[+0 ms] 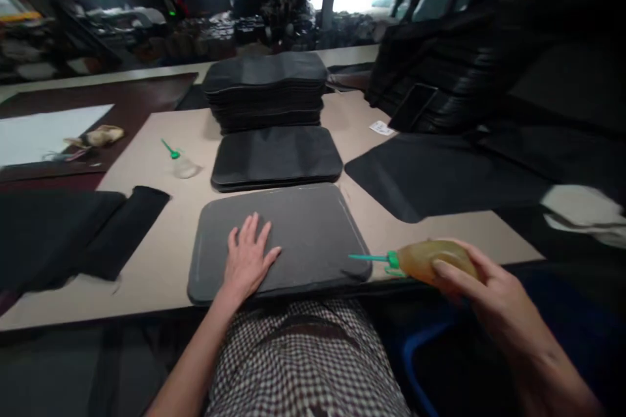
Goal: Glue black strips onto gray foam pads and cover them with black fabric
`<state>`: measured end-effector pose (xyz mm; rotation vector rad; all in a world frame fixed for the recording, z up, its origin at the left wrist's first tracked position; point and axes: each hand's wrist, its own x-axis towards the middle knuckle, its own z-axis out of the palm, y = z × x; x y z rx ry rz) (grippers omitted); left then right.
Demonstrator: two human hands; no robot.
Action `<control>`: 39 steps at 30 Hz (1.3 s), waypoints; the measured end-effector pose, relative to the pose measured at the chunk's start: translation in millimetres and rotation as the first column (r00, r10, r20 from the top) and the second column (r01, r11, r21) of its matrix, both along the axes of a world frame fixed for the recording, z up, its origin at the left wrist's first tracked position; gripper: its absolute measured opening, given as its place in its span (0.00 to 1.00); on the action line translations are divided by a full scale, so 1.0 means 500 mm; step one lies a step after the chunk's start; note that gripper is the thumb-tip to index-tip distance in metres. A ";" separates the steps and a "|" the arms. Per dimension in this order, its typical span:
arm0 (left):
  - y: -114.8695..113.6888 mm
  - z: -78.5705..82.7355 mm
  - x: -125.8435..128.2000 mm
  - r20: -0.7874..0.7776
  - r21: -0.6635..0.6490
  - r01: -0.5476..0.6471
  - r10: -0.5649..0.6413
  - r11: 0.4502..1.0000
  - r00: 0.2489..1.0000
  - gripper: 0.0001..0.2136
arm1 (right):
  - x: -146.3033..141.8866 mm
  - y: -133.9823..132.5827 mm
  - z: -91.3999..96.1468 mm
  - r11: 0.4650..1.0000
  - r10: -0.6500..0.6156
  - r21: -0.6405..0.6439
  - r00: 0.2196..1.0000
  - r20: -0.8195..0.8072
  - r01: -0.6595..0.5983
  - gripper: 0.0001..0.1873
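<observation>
My left hand (248, 257) lies flat with spread fingers on a dark grey rounded panel (308, 228) at the table's front edge. In my right hand (482, 283) is a squeeze bottle (430, 260) of amber liquid, gripped round its body. Its green nozzle (369, 257) points left, over or near the panel's right front corner; I cannot tell whether it touches. Just behind the panel lies a low pile of black rounded panels (278, 155). A taller stack of similar black panels (267, 88) stands farther back.
A second, nearly clear squeeze bottle (184, 166) with a green nozzle lies to the left. Black sheet pieces (440, 172) spread on the right, beside a phone-like dark slab (413, 107) leaning on a black pile. Black fabric (117, 231) lies left, and a pale cloth (581, 208) far right.
</observation>
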<state>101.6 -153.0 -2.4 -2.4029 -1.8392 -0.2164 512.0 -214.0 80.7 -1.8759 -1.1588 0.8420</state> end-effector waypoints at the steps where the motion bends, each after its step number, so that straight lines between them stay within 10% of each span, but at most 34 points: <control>1: 0.001 0.002 -0.001 0.004 -0.005 0.005 -0.005 1.000 1.000 0.28 | -0.023 0.022 -0.002 0.999 0.034 0.031 0.999 -0.011 -0.034 0.26; 8: 0.003 0.005 -0.003 0.081 -0.007 -0.004 0.005 1.000 0.997 0.28 | -0.298 0.207 -0.035 0.897 0.424 0.214 0.890 -0.169 -0.387 0.34; 18: 0.005 0.005 -0.006 0.212 0.011 0.005 -0.008 1.000 0.977 0.28 | -0.581 0.375 -0.081 0.710 0.439 0.446 0.838 0.324 -0.545 0.29; 39: 0.000 0.003 -0.011 0.221 0.003 0.008 -0.009 1.000 0.975 0.29 | -0.445 0.389 -0.054 0.798 0.253 0.391 0.844 0.473 -0.459 0.31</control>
